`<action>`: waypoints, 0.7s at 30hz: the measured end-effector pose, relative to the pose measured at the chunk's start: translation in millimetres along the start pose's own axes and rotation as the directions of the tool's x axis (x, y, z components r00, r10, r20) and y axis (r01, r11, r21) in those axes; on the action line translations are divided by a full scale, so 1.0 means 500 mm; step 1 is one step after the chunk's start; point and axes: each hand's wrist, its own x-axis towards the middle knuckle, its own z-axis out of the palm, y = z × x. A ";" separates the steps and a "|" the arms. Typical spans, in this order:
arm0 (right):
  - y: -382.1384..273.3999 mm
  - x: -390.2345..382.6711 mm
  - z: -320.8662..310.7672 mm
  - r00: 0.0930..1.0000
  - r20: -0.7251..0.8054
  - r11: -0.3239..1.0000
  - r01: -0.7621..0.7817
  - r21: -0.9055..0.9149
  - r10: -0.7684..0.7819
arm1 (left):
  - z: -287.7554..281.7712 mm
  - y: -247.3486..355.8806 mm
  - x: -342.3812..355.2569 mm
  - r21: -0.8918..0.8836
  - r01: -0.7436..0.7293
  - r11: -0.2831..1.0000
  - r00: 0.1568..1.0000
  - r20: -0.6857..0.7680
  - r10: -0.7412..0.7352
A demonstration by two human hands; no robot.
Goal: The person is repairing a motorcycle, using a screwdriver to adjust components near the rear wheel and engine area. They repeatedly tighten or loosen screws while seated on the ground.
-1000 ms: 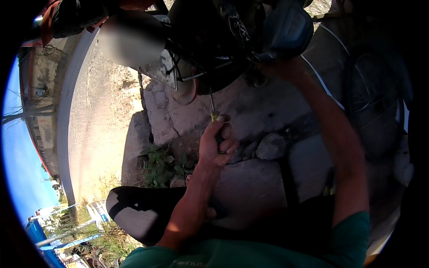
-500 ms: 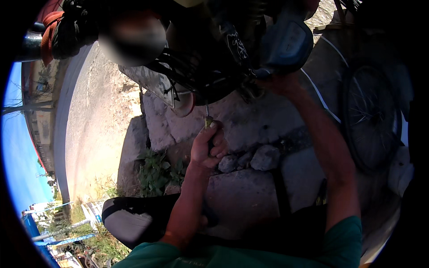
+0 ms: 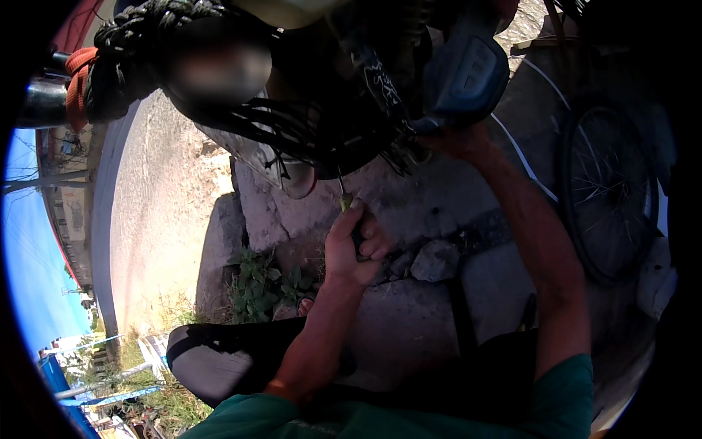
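Note:
My left hand (image 3: 357, 238) is closed around the yellow-green handle of a screwdriver (image 3: 346, 200). Its thin metal shaft points up toward the dark underside of a motorcycle (image 3: 351, 132), where the tip is lost in shadow. My right hand (image 3: 461, 140) reaches up against the lower edge of a blue plastic cover (image 3: 472, 69) on the motorcycle; its fingers are mostly hidden in shadow. Black cables (image 3: 281, 121) hang beside a pale panel with a rounded, red-edged end (image 3: 298, 179), left of the screwdriver.
Broken paving slabs (image 3: 398, 311) and loose stones (image 3: 436, 260) lie below my hands. Leafy weeds (image 3: 252, 285) grow at the left. A spoked bicycle wheel (image 3: 610, 190) is at the right. Braided black cord (image 3: 135, 36) and an orange band (image 3: 79, 80) wrap the upper-left part.
My left hand has shifted slightly to the right with the screwdriver, whose shaft now tilts a little more. My right hand stays by the blue cover. The view has shifted slightly.

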 end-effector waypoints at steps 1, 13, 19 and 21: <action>0.003 -0.001 0.004 1.000 -0.018 1.000 0.012 -0.001 -0.012 | 0.003 0.008 -0.002 0.005 0.018 1.000 1.000 0.012 -0.018; -0.005 0.013 -0.019 0.918 0.356 0.976 -0.208 0.058 0.174 | 0.130 -0.148 0.121 -0.127 -0.266 0.956 0.941 -0.249 0.229; -0.022 0.022 -0.028 0.955 0.211 0.959 -0.241 0.151 0.207 | 0.103 -0.170 0.173 0.001 -0.299 0.954 0.951 -0.079 0.299; -0.026 0.036 -0.042 0.931 0.296 0.954 -0.264 0.140 0.215 | 0.117 -0.168 0.190 0.112 -0.338 0.935 0.934 -0.082 0.348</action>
